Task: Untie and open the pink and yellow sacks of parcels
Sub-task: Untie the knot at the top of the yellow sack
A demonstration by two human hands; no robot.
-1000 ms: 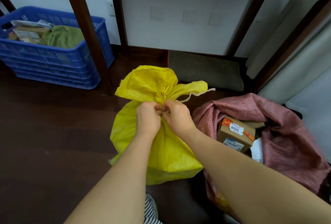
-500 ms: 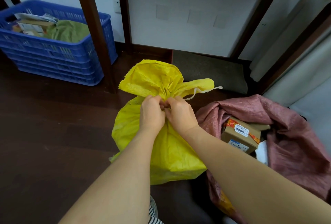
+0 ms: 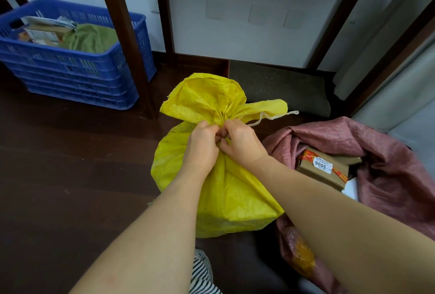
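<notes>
The yellow sack [image 3: 235,197] stands on the dark floor in the middle of the head view, its neck gathered and tied. A pale tie string [image 3: 275,116] trails off to the right of the neck. My left hand [image 3: 202,145] and my right hand [image 3: 242,143] meet at the neck, fingers curled and pinching the knot, which they hide. To the right lies the pink sack [image 3: 388,166], its mouth open, with a brown cardboard parcel [image 3: 322,171] showing inside.
A blue plastic crate [image 3: 70,70] holding papers and green cloth sits at the back left. A dark wooden post [image 3: 127,42] rises beside it. A grey mat [image 3: 282,86] lies by the wall behind the sacks. A striped shoe [image 3: 202,275] is below.
The view has shifted slightly, with the sack's neck sitting a little higher in the frame. Both hands stay at the knot, their fingers working it; the sack stays tied.
</notes>
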